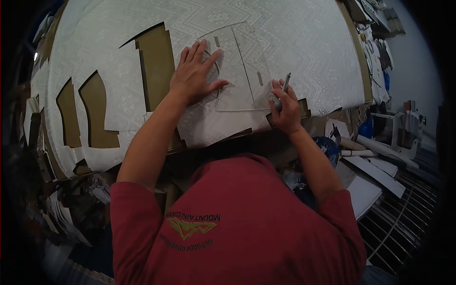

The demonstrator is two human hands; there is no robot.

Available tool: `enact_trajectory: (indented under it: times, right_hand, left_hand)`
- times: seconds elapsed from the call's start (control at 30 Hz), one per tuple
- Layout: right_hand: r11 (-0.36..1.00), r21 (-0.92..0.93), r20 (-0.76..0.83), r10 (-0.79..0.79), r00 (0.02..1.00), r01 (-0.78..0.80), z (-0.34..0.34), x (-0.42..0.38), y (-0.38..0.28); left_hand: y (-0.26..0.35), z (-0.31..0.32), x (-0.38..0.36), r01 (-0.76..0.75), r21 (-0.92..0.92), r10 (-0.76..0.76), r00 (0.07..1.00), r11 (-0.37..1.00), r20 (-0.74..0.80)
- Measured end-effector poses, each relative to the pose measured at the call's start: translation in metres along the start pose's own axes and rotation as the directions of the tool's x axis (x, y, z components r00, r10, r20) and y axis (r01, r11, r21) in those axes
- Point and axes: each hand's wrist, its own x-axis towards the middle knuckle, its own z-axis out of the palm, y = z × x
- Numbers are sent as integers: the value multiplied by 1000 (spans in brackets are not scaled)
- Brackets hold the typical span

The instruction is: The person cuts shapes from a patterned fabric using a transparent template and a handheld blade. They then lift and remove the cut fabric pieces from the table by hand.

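White fabric (308, 50) bears pale zigzags and diamonds.

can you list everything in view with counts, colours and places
fabric: one, white patterned, spread out ahead
brown surface: one, brown, showing through gaps in the fabric
template: one, see-through with dark lines, on the fabric
pen-like tool: one, grey, right of the template
rolls: at least two, pale, right side
boards: several, white, lower right
wire rack: one, grey, lower right
papers: several, whitish, lower left
shirt: one, red, foreground
left grip: one, bare, flat on the template
right grip: one, bare, around the pen-like tool
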Motion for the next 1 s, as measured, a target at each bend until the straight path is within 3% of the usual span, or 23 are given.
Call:
enact_trajectory:
  times: [0.57, 0.8, 1.0]
  right_hand:
    - [998, 34, 187, -51, 981, 45, -11, 3, -1]
    - [987, 149, 175, -78, 982, 52, 1, 6, -2]
    - [986, 147, 195, -102, 976, 73, 4, 11, -6]
  left_hand:
    - [-4, 12, -2, 48, -21, -50, 993, 999, -109]
    - [-14, -8, -5, 97, 72, -99, 995, 993, 23]
    - [-22, -6, -11, 40, 19, -39, 998, 999, -43]
